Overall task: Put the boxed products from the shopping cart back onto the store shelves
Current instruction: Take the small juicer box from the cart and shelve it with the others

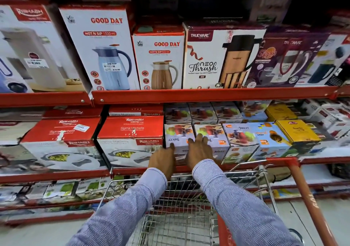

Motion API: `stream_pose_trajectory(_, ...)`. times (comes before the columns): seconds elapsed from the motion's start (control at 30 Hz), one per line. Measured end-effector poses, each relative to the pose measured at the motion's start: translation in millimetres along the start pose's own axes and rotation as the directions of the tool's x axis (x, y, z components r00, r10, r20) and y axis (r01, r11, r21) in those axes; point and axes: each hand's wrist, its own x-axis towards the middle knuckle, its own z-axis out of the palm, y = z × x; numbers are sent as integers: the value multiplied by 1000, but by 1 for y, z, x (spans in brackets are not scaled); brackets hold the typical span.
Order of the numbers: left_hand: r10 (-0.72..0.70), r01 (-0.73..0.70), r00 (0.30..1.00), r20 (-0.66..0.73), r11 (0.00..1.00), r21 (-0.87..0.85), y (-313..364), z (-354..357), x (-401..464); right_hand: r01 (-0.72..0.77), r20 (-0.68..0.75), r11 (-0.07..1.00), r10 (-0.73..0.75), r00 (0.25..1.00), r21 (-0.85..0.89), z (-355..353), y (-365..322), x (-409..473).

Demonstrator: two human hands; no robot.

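Shelves: red metal store shelves [208,94] packed with boxed goods; flask boxes [106,50] stand on the upper level
Middle shelf: red casserole boxes [130,130] at left, juicer boxes to their right
Juicer box [179,139]: at the shelf's front edge, just beside the casserole boxes, another juicer box touching its right side
Left hand [162,158]: fingers spread, resting against the box's left front
Right hand [199,149]: fingers spread, lying flat on the box's top and front
Cart [181,208]: wire basket below the arms, no boxes visible inside
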Motion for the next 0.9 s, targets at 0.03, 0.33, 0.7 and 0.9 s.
stream_pose_trajectory(0.03,16,-17,999,27,999,45,3,-6,3,11,1,1000,-11,1000,-10,-1,1,3)
stream_pose_trajectory(0.33,364,-368,928,82,856,364,18,-52,54,161,107,983,-151,983,-91,-25,21,31)
stream_pose_trajectory(0.7,149,-367,914,377,698,615,6,-40,95,485,288,848,-419,861,-214,-15,52,89)
stream_pose_trajectory(0.9,116,-358,910,399,707,610,10,-48,98,499,167,849,-474,865,-175,-9,56,96)
